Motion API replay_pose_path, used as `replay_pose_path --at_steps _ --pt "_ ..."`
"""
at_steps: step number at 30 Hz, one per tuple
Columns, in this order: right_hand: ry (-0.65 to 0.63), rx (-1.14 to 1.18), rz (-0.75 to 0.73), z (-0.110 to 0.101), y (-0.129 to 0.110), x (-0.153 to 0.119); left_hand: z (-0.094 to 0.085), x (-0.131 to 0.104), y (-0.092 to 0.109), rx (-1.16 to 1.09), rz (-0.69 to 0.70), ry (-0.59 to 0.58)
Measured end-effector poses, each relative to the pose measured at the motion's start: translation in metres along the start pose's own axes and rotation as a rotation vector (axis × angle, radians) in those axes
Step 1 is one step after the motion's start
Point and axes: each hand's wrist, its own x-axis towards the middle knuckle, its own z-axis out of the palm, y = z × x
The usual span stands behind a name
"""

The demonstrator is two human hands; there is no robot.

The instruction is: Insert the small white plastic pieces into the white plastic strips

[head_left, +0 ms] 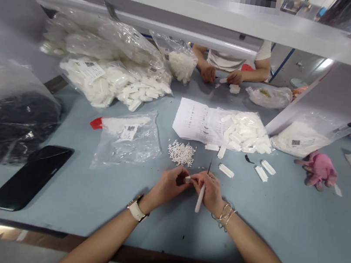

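Note:
My left hand (170, 185) is closed around a small white plastic part (187, 179), most of it hidden by the fingers. My right hand (209, 190) meets it there, fingertips at the part's right end. Tucked in that same hand is a thin tool with a white handle (199, 200), its dark narrow tip (210, 166) pointing away from me. Just beyond my hands lies a pile of tiny white pieces (181, 153). A white plastic casing (226, 170) rests on the mat beyond my right hand, and two similar casings (261, 173) lie farther right.
A bag of white casings (244, 133) lies beside a printed sheet (191, 123). Large filled bags (104, 81) stand back left, a black phone (30, 178) near left, a pink plush item (318, 170) right. Across the table, a co-worker's hands (221, 75) work under a shelf (194, 4).

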Motion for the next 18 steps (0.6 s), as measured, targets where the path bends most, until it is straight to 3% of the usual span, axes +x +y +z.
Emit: replay_pose_path --at_steps 18 --pt "-0.046 -0.020 -0.136 0.004 0.014 -0.012 -0.001 0.001 0.000 -0.020 -0.059 -0.021"
